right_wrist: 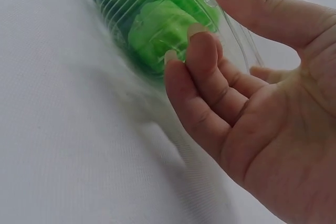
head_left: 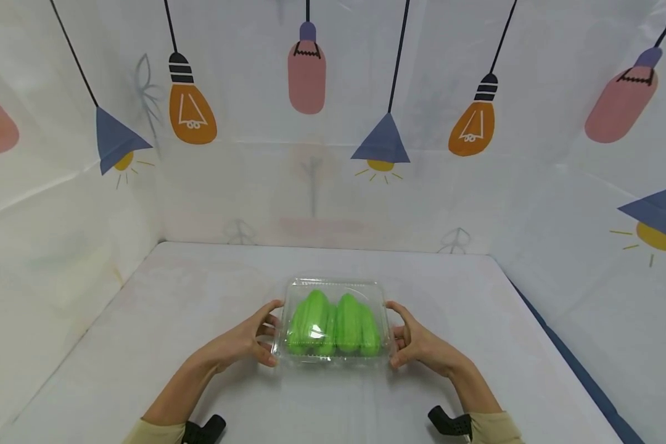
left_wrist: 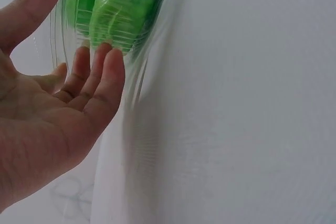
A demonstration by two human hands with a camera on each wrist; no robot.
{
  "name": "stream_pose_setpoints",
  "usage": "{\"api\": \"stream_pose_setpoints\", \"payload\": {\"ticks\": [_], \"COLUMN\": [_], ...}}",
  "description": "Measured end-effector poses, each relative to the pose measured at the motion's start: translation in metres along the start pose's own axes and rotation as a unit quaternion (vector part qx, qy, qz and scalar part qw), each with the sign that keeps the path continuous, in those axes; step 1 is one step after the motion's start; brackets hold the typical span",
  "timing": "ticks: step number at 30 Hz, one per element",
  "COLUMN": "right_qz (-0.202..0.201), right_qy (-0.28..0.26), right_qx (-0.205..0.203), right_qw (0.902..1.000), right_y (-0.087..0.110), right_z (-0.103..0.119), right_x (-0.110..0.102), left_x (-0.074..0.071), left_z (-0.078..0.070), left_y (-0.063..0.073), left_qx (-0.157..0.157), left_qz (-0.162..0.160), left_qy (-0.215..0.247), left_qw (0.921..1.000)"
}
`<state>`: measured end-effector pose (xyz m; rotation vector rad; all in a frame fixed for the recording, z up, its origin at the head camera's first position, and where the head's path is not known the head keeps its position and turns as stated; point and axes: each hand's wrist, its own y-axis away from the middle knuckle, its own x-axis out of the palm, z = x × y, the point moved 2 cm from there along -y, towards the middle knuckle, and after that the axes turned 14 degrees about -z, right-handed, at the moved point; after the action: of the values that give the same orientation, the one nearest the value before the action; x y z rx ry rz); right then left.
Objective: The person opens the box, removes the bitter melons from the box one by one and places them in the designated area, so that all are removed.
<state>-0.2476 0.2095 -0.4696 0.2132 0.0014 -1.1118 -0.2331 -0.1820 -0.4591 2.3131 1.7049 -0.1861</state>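
Two hands flank one clear plastic box (head_left: pixel 338 285) in the head view. It sits near the middle of the picture, over the white table (head_left: pixel 333 407); whether its base touches the surface I cannot tell. Inside lie several green ridged pieces (head_left: pixel 315 317), side by side, their long sides running away from the person; glare on the plastic makes an exact count uncertain. The left hand (head_left: pixel 246 339) has its thumb at the near left corner and its index finger at the far left corner, and the right hand (head_left: pixel 422 345) mirrors it on the other side. Each grip is clamped on its own end of the box. Tan sleeves (head_left: pixel 494 428) and black wrist devices (head_left: pixel 449 422) show at the lower edge. Behind the table hangs a white backdrop (head_left: pixel 333 203) printed with orange bulbs (head_left: pixel 193 114), blue lampshades (head_left: pixel 382 139) and pink lamps (head_left: pixel 307 77).

From the left wrist, the thumb lies along the rim while bent fingers reach the ribbed end wall. One rounded green end shows through the plastic just beyond the fingertips, and a soft shadow falls beside the box.

From the right wrist, the hold looks much the same: thumb at the rim, curled fingertips against the ribbed wall, another rounded green end close behind them.
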Motion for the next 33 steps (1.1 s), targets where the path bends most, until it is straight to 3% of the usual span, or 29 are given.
{"api": "stream_pose_setpoints", "payload": {"ticks": [24, 33], "right_qz": [-0.015, -0.017], "right_qy": [-0.023, -0.029], "right_qx": [-0.010, -0.022], "right_qw": [0.9996, 0.9992], "right_y": [0.0027, 0.0054], "right_z": [-0.0016, -0.0003], "right_x": [0.0012, 0.0027], "left_x": [0.0044, 0.0055], "left_z": [-0.0062, -0.0065], "left_y": [0.0048, 0.0052], "left_qx": [0.008, 0.008], "left_qz": [-0.025, -0.021], "left_qy": [0.010, 0.018], "left_qw": [0.9996, 0.9996]}}
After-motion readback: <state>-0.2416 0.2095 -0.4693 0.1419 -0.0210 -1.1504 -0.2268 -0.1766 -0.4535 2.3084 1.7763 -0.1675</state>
